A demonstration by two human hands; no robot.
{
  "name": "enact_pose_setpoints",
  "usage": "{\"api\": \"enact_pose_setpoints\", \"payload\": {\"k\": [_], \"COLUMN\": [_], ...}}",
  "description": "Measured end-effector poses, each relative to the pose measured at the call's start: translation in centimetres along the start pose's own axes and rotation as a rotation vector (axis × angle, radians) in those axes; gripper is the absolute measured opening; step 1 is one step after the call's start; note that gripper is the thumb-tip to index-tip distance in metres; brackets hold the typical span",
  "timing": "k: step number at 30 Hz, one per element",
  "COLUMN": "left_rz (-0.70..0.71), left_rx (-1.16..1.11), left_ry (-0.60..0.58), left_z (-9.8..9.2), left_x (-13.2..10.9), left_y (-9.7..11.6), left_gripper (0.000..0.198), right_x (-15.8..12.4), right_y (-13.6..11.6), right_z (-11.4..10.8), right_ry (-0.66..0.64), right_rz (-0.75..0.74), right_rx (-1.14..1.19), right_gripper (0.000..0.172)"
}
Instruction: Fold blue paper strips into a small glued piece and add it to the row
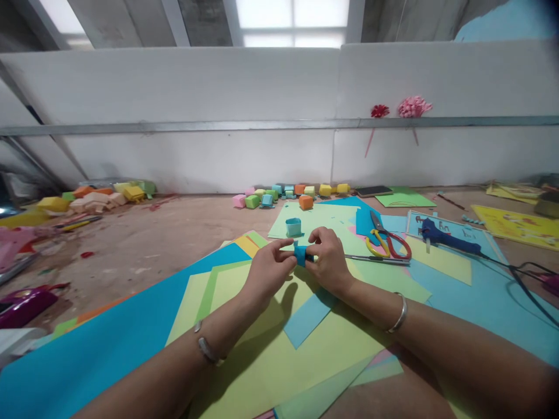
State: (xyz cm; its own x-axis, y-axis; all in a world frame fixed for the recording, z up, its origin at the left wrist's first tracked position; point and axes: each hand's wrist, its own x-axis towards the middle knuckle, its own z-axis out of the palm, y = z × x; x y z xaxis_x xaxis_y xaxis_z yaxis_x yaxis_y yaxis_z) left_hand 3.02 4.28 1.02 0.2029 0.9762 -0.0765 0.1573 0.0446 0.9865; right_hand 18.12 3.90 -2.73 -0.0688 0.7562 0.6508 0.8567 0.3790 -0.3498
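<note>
Between my fingertips is a small folded piece of blue paper (300, 255), raised above the sheets. My left hand (271, 265) pinches its left side, and my right hand (328, 259) grips the right side with curled fingers. Just beyond them a small open light-blue paper box (294, 227) stands upright on a pale green sheet. Below my hands lies a light-blue paper strip (311, 317) on large yellow-green paper (244, 355). Scissors (386, 238) with red and yellow handles rest to the right of my right hand, near a thin metallic rod or pen (378, 259).
Several small coloured paper cubes (306, 202) line the wall. At right lie a blue glue gun (449, 237) with a cord and a dark phone-like slab (374, 191). More folded paper pieces (98, 201) and a purple tool (28, 305) are at left. Blue paper (109, 337) spreads out.
</note>
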Motion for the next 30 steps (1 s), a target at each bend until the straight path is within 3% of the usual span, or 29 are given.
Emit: {"api": "enact_pose_setpoints", "payload": {"k": [11, 25, 30], "left_rz": [-0.079, -0.082, -0.026], "left_rx": [-0.128, -0.123, -0.043], "left_ry": [0.053, 0.039, 0.035], "left_z": [0.24, 0.46, 0.16], "left_x": [-0.75, -0.91, -0.22], "left_y": [0.95, 0.62, -0.01], "left_gripper": [0.044, 0.040, 0.037], "right_x": [-0.20, -0.28, -0.26], "right_y": [-0.15, -0.27, -0.14], "right_z": [-0.22, -0.40, -0.19], "right_ry": [0.073, 0.088, 0.104], "right_rz": [-0.085, -0.093, -0.091], "right_rx": [-0.028, -0.009, 0.010], "right_gripper": [0.018, 0.019, 0.020]}}
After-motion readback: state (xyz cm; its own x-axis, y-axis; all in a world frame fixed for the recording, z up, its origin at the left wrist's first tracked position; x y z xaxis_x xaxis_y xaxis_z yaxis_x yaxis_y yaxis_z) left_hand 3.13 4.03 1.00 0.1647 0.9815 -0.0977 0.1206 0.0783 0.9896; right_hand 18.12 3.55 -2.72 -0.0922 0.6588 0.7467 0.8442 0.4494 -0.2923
